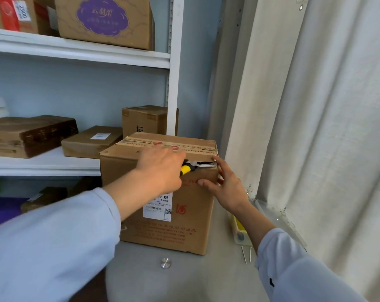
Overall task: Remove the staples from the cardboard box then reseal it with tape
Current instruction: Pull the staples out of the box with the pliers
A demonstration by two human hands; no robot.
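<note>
The cardboard box (184,214) stands upright on a grey surface (184,275), directly under and between both hands. The left hand (160,168) lies over the near top edge of the box with its fingers curled round the yellow-and-black handles of a pair of pliers (195,165). The metal nose of the pliers points away from this hand toward the right hand, lying along the top edge of the box and reaching its right corner; whether the tip bites a staple is too small to tell.

The right hand (224,186) braces that same right corner: its thumb presses flat on the front face just below the pliers, and its fingers lie straight along the right side of the box, fingertips up at the top edge. It grips nothing.

Printed sealing tape (163,143) runs across the top of the box, beyond the left hand. A white shipping label (157,207) sits on the front face, below the left wrist. Below the right forearm, a clear plastic tray (239,229) with something yellow inside rests on the grey surface, with two thin metal pins (246,253) just in front of it. Beyond the left hand, shelves (75,55) carry several more cartons.
</note>
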